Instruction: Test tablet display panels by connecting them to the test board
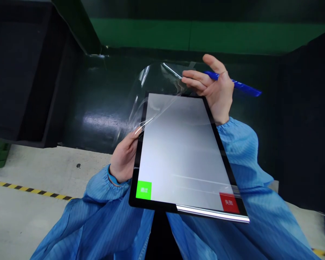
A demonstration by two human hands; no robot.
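Note:
A tablet (184,144) with a lit grey-white screen is tilted in front of me, a green box at its lower left and a red box at its lower right. My left hand (126,155) grips its left edge, thumb on the front. Over the upper part of the tablet and beyond its top edge curls a clear film (151,81). My right hand (212,85) is at the top right corner, its fingertips touching or very near the film's edge. A blue pen (245,87) is held across that hand, passing behind the thumb side.
Beneath the tablet lies a dark green, shiny work surface (97,104). Dark bins or boxes (13,79) stand at the left, and a dark panel (308,119) is at the right. Yellow-black tape (29,189) crosses the pale floor at lower left.

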